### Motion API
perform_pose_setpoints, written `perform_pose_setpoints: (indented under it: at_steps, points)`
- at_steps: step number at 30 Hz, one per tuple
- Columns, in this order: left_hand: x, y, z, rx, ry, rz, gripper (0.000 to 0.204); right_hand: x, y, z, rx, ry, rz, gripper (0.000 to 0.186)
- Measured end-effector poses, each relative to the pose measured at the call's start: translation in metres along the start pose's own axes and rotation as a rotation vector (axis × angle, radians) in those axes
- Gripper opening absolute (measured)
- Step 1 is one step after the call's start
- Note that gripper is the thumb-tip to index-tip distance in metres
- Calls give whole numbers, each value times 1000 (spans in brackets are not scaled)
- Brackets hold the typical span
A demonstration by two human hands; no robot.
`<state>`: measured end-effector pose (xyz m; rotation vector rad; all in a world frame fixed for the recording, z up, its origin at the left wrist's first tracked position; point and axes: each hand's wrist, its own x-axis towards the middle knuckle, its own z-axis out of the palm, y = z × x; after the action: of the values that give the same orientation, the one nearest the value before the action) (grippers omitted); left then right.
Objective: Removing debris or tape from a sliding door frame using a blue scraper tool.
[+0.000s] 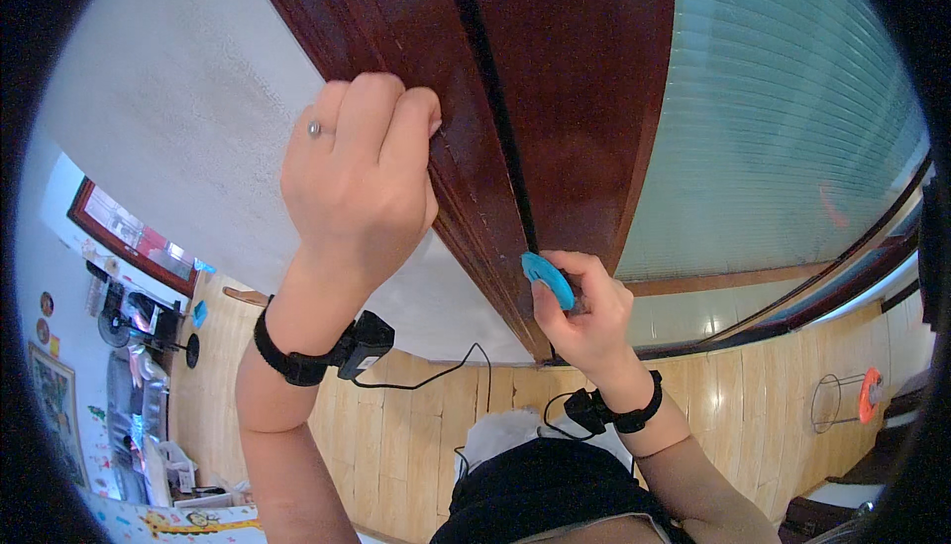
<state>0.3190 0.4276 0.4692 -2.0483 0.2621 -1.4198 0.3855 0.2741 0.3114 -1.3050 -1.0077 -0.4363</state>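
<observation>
My left hand [362, 167] is closed in a fist against the dark reddish-brown wooden door frame [466, 197]; whatever its fingers may hold is hidden. Lower down and to the right, my right hand [594, 316] pinches a flat, rounded blue piece [547, 281] between thumb and fingers. The blue piece touches the lower end of the visible black strip [495, 108], which runs down between the frame and the dark wooden door [575, 78]. I cannot tell whether that strip is a gap or a seal.
Ribbed glass [763, 138] fills the door's right part. A white wall [178, 98] adjoins the frame on the left. Black wrist straps with cables [426, 381] hang near my body. An orange-topped stool [870, 395] stands right on the wooden floor [396, 445]; a black fan [117, 324] is left.
</observation>
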Motion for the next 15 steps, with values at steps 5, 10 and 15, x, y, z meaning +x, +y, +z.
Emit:
perform_pose_setpoints:
  at_steps: [5,10,15]
  points:
    - [-15,2,-4,-54,-22,-131,10,10,-5,3,35,-23,-6,27]
    - [-30,11,-6,-134,-100,-271,13,11,-3,7,107,-49,66,29]
    - [-33,6,-10,-180,-135,-299,14,33,-14,21,362,-58,111,29]
